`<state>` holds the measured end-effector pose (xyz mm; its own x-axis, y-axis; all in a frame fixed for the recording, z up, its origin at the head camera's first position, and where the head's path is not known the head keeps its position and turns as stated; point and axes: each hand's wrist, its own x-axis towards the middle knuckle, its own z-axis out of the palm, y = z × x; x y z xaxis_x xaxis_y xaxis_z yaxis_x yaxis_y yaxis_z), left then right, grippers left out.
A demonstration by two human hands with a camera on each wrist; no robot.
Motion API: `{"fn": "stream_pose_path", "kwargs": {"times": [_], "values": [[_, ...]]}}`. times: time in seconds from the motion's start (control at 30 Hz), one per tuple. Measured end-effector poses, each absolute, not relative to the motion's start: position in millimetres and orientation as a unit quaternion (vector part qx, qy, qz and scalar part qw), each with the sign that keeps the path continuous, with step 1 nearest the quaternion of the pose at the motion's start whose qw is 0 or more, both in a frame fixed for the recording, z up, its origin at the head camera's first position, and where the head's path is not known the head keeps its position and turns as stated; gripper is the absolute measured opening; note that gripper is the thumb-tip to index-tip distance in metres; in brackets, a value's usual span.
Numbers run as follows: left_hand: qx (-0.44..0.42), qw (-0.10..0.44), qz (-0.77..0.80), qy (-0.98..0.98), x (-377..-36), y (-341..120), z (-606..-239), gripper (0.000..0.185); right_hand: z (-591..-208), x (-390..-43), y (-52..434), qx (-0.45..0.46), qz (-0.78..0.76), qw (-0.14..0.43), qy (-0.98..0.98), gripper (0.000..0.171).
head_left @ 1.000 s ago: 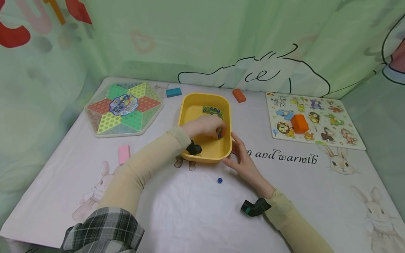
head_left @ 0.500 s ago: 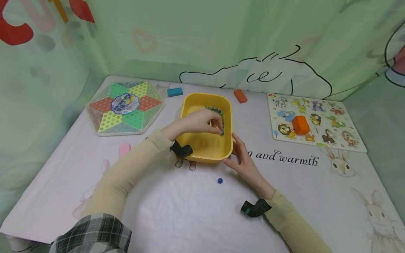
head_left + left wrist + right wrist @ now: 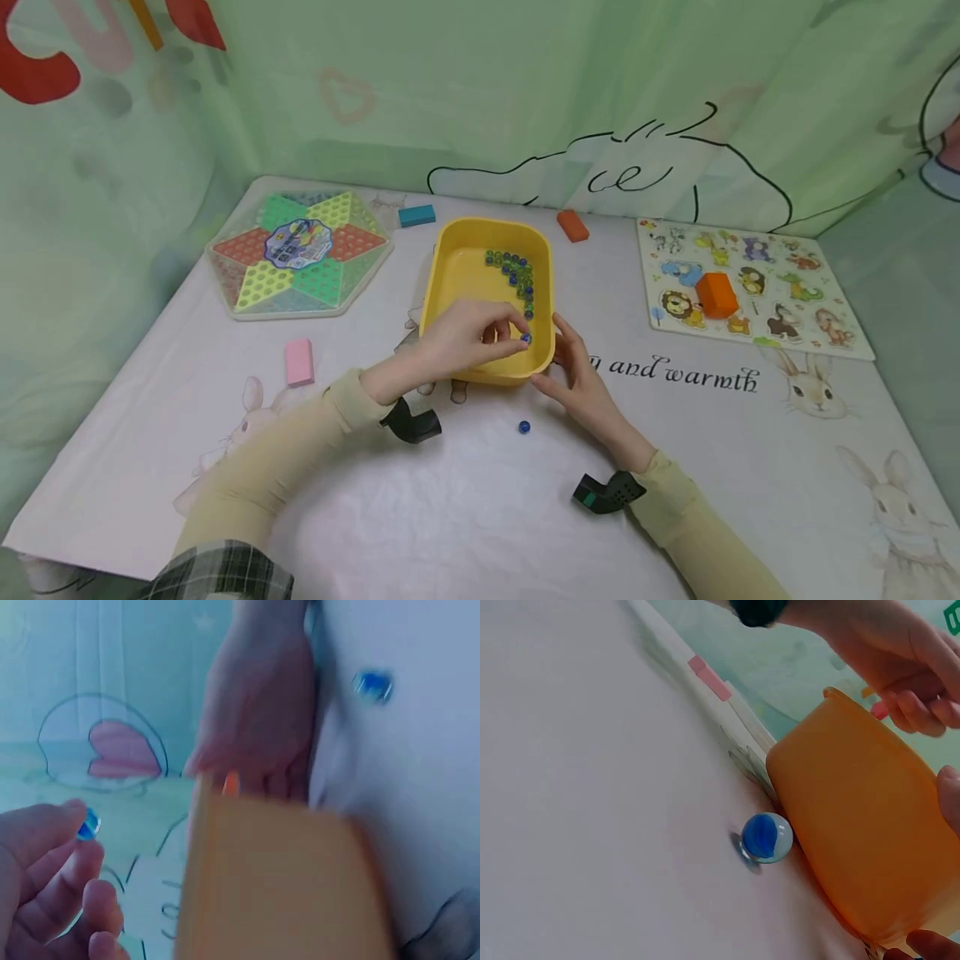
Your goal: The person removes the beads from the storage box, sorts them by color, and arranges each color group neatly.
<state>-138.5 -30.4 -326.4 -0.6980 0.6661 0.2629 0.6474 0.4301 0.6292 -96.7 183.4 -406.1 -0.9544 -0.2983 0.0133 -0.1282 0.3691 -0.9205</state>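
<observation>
Over the near right part of a yellow plastic tray (image 3: 459, 271), my left hand (image 3: 468, 337) pinches a blue marble (image 3: 527, 338) between thumb and index finger. The left wrist view shows that pinched marble (image 3: 89, 824) clearly. Inside the tray, several green and blue marbles (image 3: 522, 272) lie grouped along the far right side. My right hand (image 3: 588, 400) touches the tray's outer right wall, thumb at the near corner and fingers spread along the side. One blue marble (image 3: 524, 427) sits on the cloth in front of the tray; the right wrist view has this marble (image 3: 767, 838) up close.
A hexagonal Chinese checkers board (image 3: 296, 258) lies at the back left. Blue (image 3: 417, 216), orange-red (image 3: 573, 226) and pink blocks (image 3: 298, 362) surround the tray. At right, an orange block (image 3: 717, 295) stands on an animal puzzle board (image 3: 798, 321).
My left hand has risen from among the marbles and drawn back toward the tray's near side, a blue marble in its fingertips. My right hand has stayed against the tray.
</observation>
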Motion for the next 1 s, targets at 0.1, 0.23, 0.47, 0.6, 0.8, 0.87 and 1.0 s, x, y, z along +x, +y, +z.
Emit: {"fn": "stream_pose_path", "kwargs": {"times": [0.1, 0.23, 0.47, 0.6, 0.8, 0.87, 1.0], "values": [[0.406, -0.014, 0.366, 0.837, -123, -32, -334, 0.017, -405, -98, 183, -0.135, -0.546, 0.072, 0.823, 0.082], [0.440, -0.018, 0.347, 0.828, -106, -34, -344, 0.015, -404, -99, 184, -0.141, -0.546, 0.066, 0.823, 0.083], [0.474, 0.051, 0.261, 0.839, -90, -37, -366, 0.013, -402, -97, 183, -0.142, -0.542, 0.068, 0.825, 0.084], [0.461, 0.089, 0.228, 0.853, -90, -36, -378, 0.012, -403, -96, 183, -0.137, -0.542, 0.068, 0.826, 0.083], [0.447, 0.087, 0.208, 0.866, -93, -33, -384, 0.012, -405, -97, 184, -0.137, -0.550, 0.073, 0.821, 0.083], [0.447, 0.080, 0.208, 0.866, -94, -31, -385, 0.012, -406, -97, 184, -0.140, -0.551, 0.072, 0.819, 0.083], [0.447, 0.074, 0.213, 0.866, -97, -30, -388, 0.012, -405, -97, 184, -0.142, -0.550, 0.071, 0.820, 0.083]]}}
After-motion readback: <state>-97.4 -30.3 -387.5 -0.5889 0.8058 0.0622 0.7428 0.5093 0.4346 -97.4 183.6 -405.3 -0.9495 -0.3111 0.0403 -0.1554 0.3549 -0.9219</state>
